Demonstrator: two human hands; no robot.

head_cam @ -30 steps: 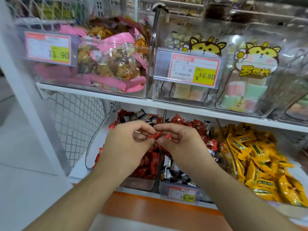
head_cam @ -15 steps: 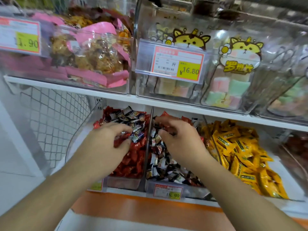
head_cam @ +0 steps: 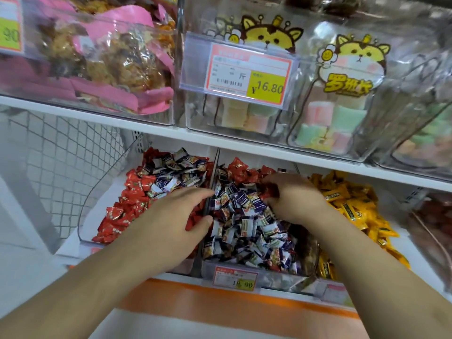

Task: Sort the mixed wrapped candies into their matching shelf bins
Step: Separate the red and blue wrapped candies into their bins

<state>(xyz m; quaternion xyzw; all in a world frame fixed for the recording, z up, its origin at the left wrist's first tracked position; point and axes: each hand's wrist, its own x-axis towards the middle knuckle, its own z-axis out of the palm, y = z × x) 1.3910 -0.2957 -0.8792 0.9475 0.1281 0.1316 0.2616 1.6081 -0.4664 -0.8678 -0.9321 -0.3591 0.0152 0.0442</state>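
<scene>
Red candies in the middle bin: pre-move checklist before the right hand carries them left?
1. Right hand closed on red candies: ok, red wrappers show under the fingers.
2. Grip secure: cannot tell, fingers hide most of it.
3. Left bin holds red candies: ok, though purple-white ones sit mixed at its back.
4. Path over the divider: not ok, left hand lies across it.
5. Left hand empty: cannot tell, palm faces down.
6. More reds left in the middle bin: ok, a cluster shows at its back.
</scene>
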